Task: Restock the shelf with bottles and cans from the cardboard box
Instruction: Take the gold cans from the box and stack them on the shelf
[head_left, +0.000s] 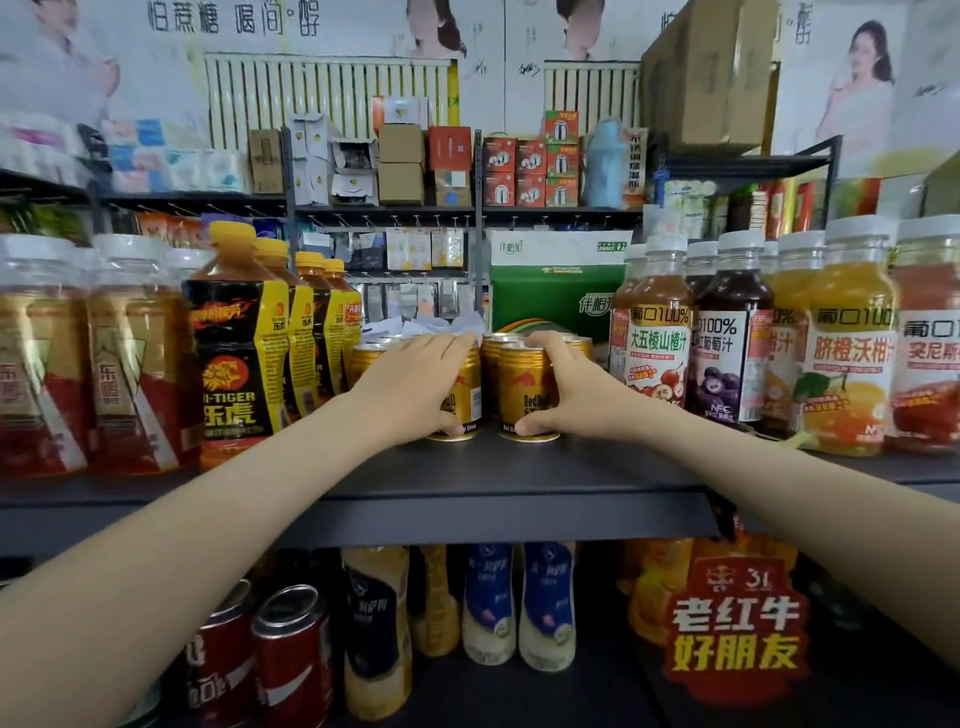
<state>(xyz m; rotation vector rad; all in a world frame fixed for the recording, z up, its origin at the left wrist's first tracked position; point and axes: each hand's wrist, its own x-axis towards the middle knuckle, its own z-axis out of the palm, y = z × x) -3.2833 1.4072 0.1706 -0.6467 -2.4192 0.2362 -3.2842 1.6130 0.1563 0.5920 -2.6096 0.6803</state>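
Two rows of gold Red Bull cans stand in the middle of the dark top shelf (519, 483). My left hand (415, 379) grips the front can of the left row (465, 400), thumb low on its base. My right hand (566, 384) grips the front can of the right row (522, 395) in the same way. Both cans stand upright on the shelf, side by side with a narrow gap. More gold cans (371, 353) sit behind them. The cardboard box is out of view.
Hi-Tiger bottles (239, 358) stand left of the cans, juice bottles (660, 338) to the right. The lower shelf holds red cans (291, 654), milk-drink bottles (545, 608) and a red sign (737, 629). A green carton (556, 296) sits behind the top shelf.
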